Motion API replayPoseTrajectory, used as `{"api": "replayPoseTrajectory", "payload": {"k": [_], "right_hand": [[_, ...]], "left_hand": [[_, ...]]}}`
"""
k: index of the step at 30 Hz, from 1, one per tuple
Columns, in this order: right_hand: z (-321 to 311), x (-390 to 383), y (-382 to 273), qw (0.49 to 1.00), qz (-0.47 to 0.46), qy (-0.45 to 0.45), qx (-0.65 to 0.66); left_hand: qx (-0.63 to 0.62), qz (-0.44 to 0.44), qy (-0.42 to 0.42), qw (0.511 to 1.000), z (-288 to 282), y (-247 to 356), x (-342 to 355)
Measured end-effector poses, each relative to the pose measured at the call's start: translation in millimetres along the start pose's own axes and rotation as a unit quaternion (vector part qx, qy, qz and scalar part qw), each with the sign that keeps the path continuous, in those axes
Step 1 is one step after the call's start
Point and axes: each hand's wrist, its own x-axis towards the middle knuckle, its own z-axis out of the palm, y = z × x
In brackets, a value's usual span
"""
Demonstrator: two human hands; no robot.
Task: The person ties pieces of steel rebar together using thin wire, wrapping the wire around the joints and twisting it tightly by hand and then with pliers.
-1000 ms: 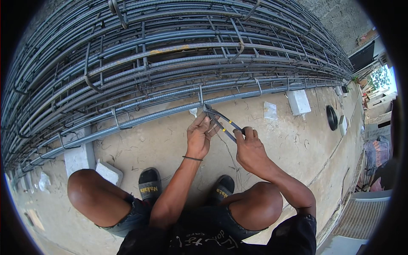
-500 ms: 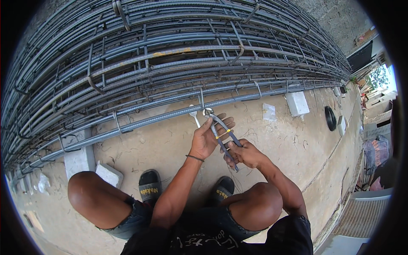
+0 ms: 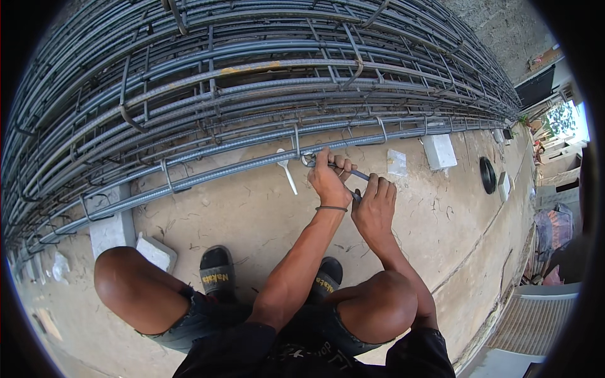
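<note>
Shifting rightward, the left hand point(image 3: 331, 183) is now curling its fingers where half a second ago it was spreading them; the right hand point(image 3: 376, 211) is sitting slightly higher, and more of the floor left of both hands is showing.

Largest of all, a stack of grey ribbed-steel rebar cages point(image 3: 265, 91) is filling the upper frame, its lowest long bar running from lower left to upper right. Pale tan, stained concrete floor point(image 3: 214, 214) is spreading below it. One white rectangular block point(image 3: 440, 151) is resting under the bars at upper right; another point(image 3: 112, 234) is supporting them at left.

Near the centre, the left fingers are closing round the head end of a pair of steel pincers with dark grey handles point(image 3: 360, 174), and the right fingers are gripping the handle ends. The pincer head is poking out left of the left hand, just below the lowest bar; whether it is touching the bar, or how its jaws are standing, I cannot tell.

By my reading, the person is readying or repositioning the pincers; the next move is calling for a settled handle grip and a clear line to the steel.

Smaller still, a crumpled clear plastic piece point(image 3: 396, 162) is lying right of the hands, and a slim white plastic utensil point(image 3: 289, 178) is lying left of them.
</note>
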Motion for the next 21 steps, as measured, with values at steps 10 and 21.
{"api": "replayPoseTrajectory", "payload": {"k": [10,21], "right_hand": [[-9.7,9.4,13.7,0.997,-0.021,-0.070,0.036],[26.9,40.4,45.7,0.979,-0.050,-0.111,0.165]], "left_hand": [[0.031,0.035,0.021,0.999,0.0,-3.6,-18.2],[0.068,0.063,-0.017,0.995,-10.5,-14.0,9.9]]}}
